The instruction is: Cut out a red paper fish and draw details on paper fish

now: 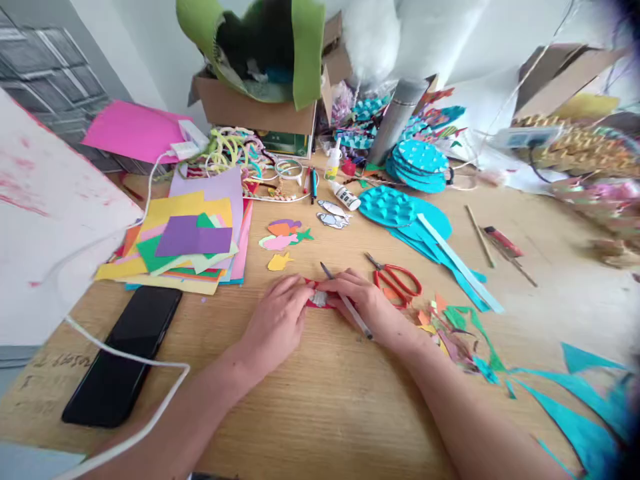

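Observation:
A small red paper piece (324,303) with a grey-white shape (319,298) on it lies on the table between my hands. The fingertips of my left hand (281,313) press on its left side, fingers together. My right hand (363,300) holds a pen (354,311) lying slantwise through its fingers, tip up and to the left, while its fingertips touch the right side of the paper. Above my left hand are a yellow paper fish (280,261) and several coloured fish cutouts (279,242). Red-handled scissors (397,280) lie beyond my right hand, slightly open.
Coloured paper sheets (185,240) and a black phone (125,357) lie at the left, with a white cable (125,358) crossing the phone. Paper scraps (455,333) spread at the right. Glue bottles (346,197), white fish cutouts (334,215) and blue discs (387,205) are farther back.

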